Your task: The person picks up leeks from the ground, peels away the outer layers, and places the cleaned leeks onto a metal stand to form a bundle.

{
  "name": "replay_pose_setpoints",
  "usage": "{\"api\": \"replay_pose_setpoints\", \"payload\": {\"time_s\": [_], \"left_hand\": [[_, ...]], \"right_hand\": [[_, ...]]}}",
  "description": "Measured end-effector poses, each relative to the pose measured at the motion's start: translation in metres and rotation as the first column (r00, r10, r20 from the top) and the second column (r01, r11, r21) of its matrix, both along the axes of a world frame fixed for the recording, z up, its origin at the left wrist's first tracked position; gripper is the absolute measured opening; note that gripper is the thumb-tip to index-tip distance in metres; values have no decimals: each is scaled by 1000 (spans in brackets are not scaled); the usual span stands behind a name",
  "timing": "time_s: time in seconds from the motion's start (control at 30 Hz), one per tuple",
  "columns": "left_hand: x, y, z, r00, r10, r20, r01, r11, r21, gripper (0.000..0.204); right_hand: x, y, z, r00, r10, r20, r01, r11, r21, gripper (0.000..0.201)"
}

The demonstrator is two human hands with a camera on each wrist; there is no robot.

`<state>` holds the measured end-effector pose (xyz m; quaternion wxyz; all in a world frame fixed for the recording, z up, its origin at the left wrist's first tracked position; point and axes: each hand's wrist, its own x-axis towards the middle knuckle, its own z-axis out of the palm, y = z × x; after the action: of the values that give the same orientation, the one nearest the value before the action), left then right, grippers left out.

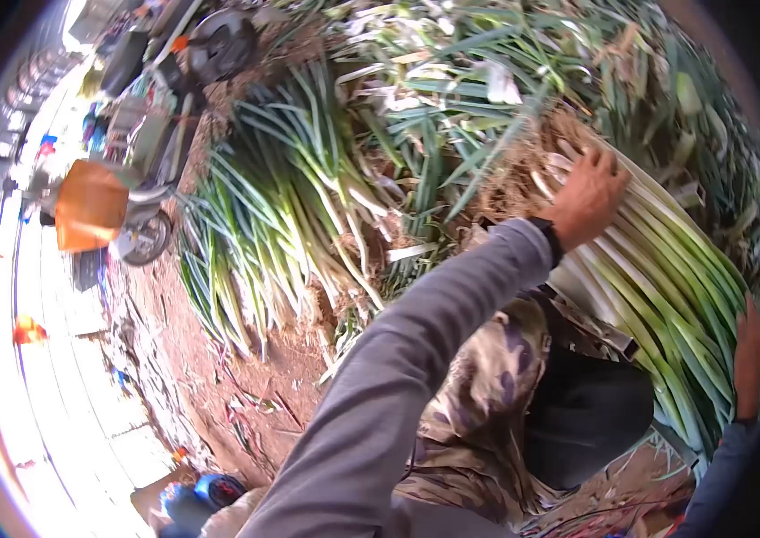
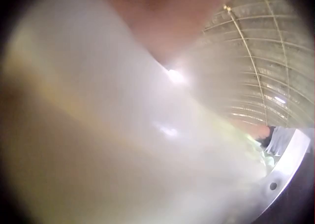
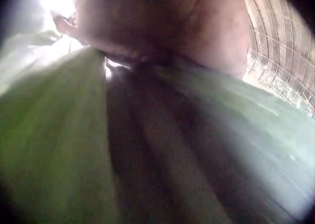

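A thick bundle of long green onions [image 1: 658,269] lies in front of the person, white stems and roots at the upper left, green leaves at the lower right. My left hand [image 1: 588,199] lies over the white stems near the roots, its fingers bent around them. In the left wrist view a blurred pale stem [image 2: 113,115] fills much of the picture below that hand. Along the bundle's outer side, my right hand [image 1: 748,359] presses the green leaves with fingers extended. Broad leaves [image 3: 54,135] spread beneath the right palm [image 3: 172,27] in the right wrist view.
A metal frame [image 1: 615,337] stands under the bundle, by the person's knees. More green onions [image 1: 281,215] lie on the soil to the left. Loose leaves [image 1: 478,63] pile up behind. A motorized vehicle with an orange box [image 1: 91,206] stands at the far left.
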<state>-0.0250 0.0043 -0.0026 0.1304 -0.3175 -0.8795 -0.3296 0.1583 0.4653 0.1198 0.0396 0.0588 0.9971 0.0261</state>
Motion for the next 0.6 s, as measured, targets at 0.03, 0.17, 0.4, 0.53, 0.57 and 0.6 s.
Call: {"api": "replay_pose_setpoints", "payload": {"time_s": [0.03, 0.17, 0.4, 0.53, 0.57, 0.6], "left_hand": [[-1, -2, -2, 1000, -22, 22, 21, 998, 65, 31], [17, -36, 12, 984, -123, 130, 59, 909, 412, 34], [113, -204, 34, 876, -293, 383, -74, 703, 707, 26], [186, -338, -83, 668, 249, 702, -643, 668, 375, 34], [210, -376, -106, 583, 281, 762, -745, 559, 364, 36], [232, -405, -111, 380, 442, 813, -872, 464, 155, 37]], "right_hand": [[0, 2, 6, 999, 9, 35, -10, 999, 49, 48], [27, 42, 12, 990, 128, -62, -121, 987, 101, 47], [49, -163, 94, 994, 104, 16, -99, 973, -207, 44], [52, -293, 89, 940, 342, 10, -305, 850, -429, 38], [48, -319, 83, 911, 412, 24, -358, 818, -451, 37], [43, -340, 75, 894, 448, -1, -389, 775, -499, 35]]}}
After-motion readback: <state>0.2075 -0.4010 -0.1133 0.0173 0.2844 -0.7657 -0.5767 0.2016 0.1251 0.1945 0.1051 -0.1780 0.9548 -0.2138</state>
